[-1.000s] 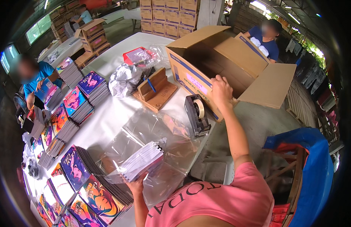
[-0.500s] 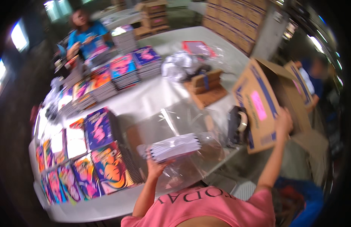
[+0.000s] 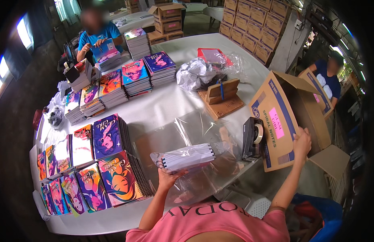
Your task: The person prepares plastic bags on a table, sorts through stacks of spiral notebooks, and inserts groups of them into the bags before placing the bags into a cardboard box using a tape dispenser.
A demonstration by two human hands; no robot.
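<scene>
My left hand (image 3: pixel 170 179) is closed on the end of a plastic-wrapped pack of spiral notebooks (image 3: pixel 189 158), held above the near table edge with its page edges and black binding showing. Beneath the pack lie large clear plastic bags (image 3: pixel 164 131). At the right, my right hand (image 3: pixel 302 143) grips the edge of a tilted brown cardboard box (image 3: pixel 261 115) with a pink label. The box's top flaps stand open; its bottom inside is hidden. A black tape dispenser (image 3: pixel 251 139) stands beside the box.
Colourful notebook stacks (image 3: pixel 120 177) fill the near left; more stacks (image 3: pixel 134 76) stand farther back. A wooden stand (image 3: pixel 221 97) and crumpled plastic (image 3: pixel 195 72) lie mid-table. One person (image 3: pixel 100 38) handles notebooks across the table; another (image 3: pixel 330 74) is behind the box. Cartons (image 3: pixel 253 26) are piled behind.
Both of my hands keep their grips on the wrapped notebooks and the box. The view has shifted slightly and sharpened. The person across the table now has a notebook tilted up above a stack.
</scene>
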